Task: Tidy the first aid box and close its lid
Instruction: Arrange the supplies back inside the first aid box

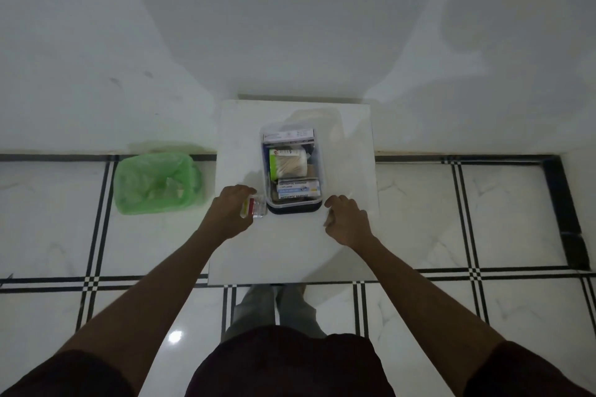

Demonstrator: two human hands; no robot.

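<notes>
Clear first aid box [292, 167] at centre of white surface [348, 138], packed with cartons, lid not on; left hand [230, 208] grip clamped on small packet [254, 207] beside box; right hand [346, 219] loosely curled, empty; packing nearly done, closing left; green bag [156, 182] on floor.

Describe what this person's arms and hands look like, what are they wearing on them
Both forearms are bare down to the left hand and right hand: no gloves, watch or rings visible. Dark short sleeves end around the elbows, matching the dark top.
</notes>
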